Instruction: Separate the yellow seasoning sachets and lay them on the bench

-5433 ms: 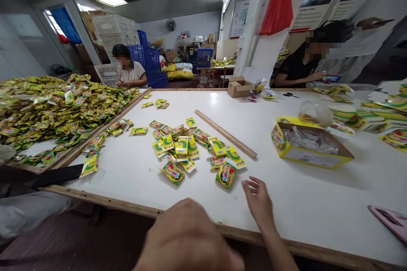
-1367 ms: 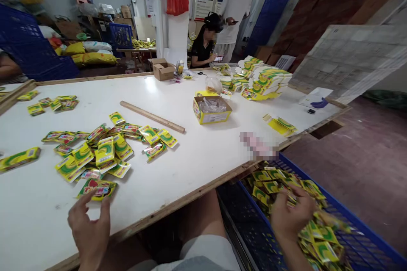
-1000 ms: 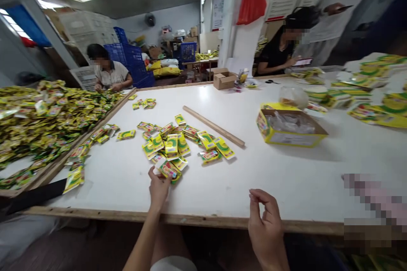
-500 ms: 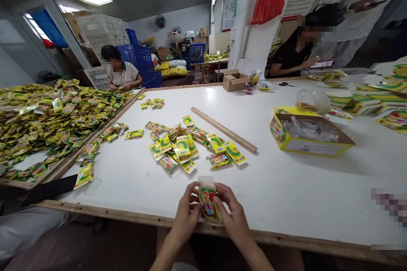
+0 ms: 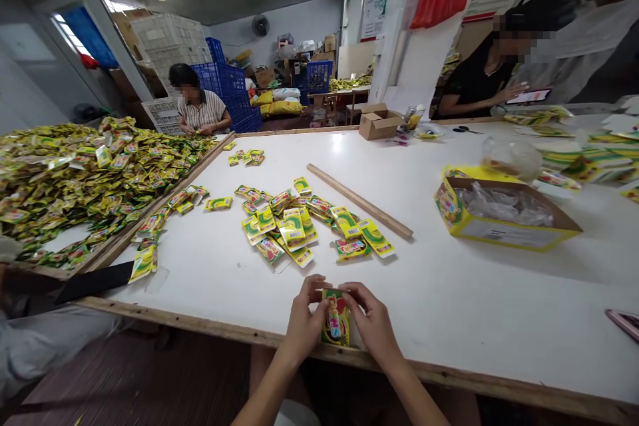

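Note:
Near the front edge of the white table, a small yellow-green printed carton [image 5: 336, 321] stands between my hands. My left hand [image 5: 308, 313] grips its left side, thumb on the front and fingers at the top edge. On the other side, my right hand [image 5: 368, 316] holds it with the thumb near the upper front and fingers curled over the top. The carton's top is partly covered by my fingers. Just beyond lies a loose heap of similar cartons [image 5: 293, 225], some with white flaps sticking out.
A wooden strip [image 5: 359, 201] lies behind the heap. To the right stands a yellow display box [image 5: 509, 226] with clear plastic bags inside. A big pile of cartons [image 5: 100, 173] fills the left, behind a wooden rail. A cardboard box [image 5: 379, 123] and scissors [image 5: 466, 130] sit at the far edge.
The white flap that stood up at the carton's top no longer shows; my fingers are now over that end. The whole view has shifted slightly, with my hands still around the carton.

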`<state>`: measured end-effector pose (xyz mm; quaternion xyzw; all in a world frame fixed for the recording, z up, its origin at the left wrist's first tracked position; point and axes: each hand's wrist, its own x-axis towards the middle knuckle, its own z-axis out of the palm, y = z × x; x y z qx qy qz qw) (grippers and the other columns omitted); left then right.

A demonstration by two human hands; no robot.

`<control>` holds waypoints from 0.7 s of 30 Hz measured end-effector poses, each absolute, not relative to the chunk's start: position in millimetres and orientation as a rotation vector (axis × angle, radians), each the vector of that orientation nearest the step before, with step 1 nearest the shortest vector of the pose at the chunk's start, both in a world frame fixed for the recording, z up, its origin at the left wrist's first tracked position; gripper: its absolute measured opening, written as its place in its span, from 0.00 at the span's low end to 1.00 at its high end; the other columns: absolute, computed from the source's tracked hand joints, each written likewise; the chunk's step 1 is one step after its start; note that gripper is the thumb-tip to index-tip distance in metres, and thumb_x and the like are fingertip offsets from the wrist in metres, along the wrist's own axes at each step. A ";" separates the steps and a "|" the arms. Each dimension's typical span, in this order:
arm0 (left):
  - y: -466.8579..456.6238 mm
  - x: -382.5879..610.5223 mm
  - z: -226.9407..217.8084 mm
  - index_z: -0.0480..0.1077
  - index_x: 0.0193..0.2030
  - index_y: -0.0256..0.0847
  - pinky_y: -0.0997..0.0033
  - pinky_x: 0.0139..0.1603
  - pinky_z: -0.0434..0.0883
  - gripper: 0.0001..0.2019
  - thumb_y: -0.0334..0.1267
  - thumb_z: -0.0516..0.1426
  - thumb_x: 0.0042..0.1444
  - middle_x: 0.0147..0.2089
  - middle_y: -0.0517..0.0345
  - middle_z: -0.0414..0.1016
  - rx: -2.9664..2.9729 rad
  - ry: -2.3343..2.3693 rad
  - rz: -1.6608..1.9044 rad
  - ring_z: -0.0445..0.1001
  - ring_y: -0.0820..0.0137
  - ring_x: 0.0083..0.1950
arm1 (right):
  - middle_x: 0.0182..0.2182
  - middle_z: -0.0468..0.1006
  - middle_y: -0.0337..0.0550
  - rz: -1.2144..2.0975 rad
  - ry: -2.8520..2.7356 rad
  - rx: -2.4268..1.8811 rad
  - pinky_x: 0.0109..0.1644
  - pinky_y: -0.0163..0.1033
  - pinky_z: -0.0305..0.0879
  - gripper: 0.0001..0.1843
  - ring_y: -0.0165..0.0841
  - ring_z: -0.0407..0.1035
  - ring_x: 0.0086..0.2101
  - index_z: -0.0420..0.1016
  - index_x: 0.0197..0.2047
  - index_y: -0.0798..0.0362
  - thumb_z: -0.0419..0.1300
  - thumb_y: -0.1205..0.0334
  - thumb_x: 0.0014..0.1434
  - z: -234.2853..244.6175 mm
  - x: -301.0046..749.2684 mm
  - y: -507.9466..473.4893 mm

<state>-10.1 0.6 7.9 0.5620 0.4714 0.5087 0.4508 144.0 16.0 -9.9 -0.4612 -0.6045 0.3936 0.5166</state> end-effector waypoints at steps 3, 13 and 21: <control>-2.1 -14.1 15.2 0.73 0.41 0.41 0.67 0.44 0.71 0.08 0.38 0.56 0.58 0.41 0.54 0.77 1.542 1.261 1.211 0.75 0.66 0.42 | 0.39 0.77 0.47 0.928 -1.521 -1.103 0.45 0.41 0.69 0.15 0.40 0.71 0.41 0.76 0.39 0.52 0.58 0.49 0.61 -2.4 144.5 9.1; 3.5 -7.4 23.2 0.73 0.35 0.39 0.71 0.35 0.69 0.09 0.42 0.56 0.57 0.32 0.57 0.76 1.420 1.339 1.291 0.73 0.69 0.32 | 0.32 0.77 0.46 0.901 -1.461 -1.211 0.38 0.40 0.69 0.21 0.39 0.71 0.32 0.74 0.38 0.53 0.58 0.42 0.59 14.9 134.3 4.9; -2.9 -13.2 8.2 0.74 0.39 0.39 0.70 0.39 0.69 0.10 0.42 0.57 0.58 0.36 0.55 0.77 1.390 1.191 1.264 0.73 0.67 0.37 | 0.34 0.76 0.44 0.987 -1.476 -1.155 0.40 0.38 0.69 0.19 0.38 0.72 0.35 0.73 0.39 0.53 0.56 0.44 0.62 9.0 134.5 -0.3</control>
